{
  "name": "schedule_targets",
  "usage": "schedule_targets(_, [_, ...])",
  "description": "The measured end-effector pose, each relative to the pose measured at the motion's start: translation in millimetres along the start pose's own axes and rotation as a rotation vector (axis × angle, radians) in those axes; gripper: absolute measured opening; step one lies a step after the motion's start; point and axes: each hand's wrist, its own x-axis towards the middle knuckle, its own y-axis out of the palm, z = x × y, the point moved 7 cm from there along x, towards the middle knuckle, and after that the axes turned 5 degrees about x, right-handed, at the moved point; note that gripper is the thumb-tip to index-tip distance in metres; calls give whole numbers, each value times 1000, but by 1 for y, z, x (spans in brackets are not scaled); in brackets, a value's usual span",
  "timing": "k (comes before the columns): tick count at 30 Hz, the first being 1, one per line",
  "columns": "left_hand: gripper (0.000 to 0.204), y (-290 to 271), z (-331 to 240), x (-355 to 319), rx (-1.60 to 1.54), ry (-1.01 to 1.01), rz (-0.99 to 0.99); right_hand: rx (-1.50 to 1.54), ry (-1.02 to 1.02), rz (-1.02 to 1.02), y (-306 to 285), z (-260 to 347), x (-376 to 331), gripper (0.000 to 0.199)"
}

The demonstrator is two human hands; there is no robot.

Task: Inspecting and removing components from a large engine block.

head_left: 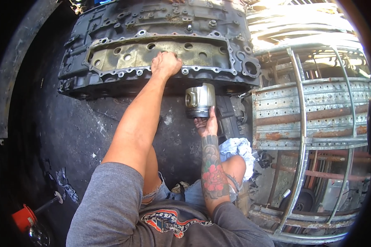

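Note:
A large dark engine block [119,88] lies across the far side, with a long opening framed by a bolt-holed flange. My left hand [166,64] is closed over the near edge of that opening; its fingertips curl down inside, out of sight. Below the block's near side, toward the right, a shiny metal piston [200,96] is upright with its ringed end down. My right hand [207,122] grips that ringed end from below, thumb along its right side. The piston's upper end sits close under the block's edge; whether they touch, I cannot tell.
Dark metal parts [231,115] lie right of the piston, near a pale blue cloth [238,150]. Metal scaffold frames [299,136] and perforated planks [313,96] fill the right side. A red container [24,218] stands at lower left on the dark, stained floor [99,127].

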Motion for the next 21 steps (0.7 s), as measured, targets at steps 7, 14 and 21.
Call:
schedule_targets(7, [38, -1, 0, -2, -12, -29, 2, -13, -32, -26, -5, 1, -1, 47])
schedule_targets(14, [38, 0, 1, -3, -43, -16, -12, 0, -30, -3, -5, -1, -1, 42])
schedule_targets(21, [37, 2, 0, 1, -30, -8, -13, 14, -51, -7, -4, -1, -1, 45])
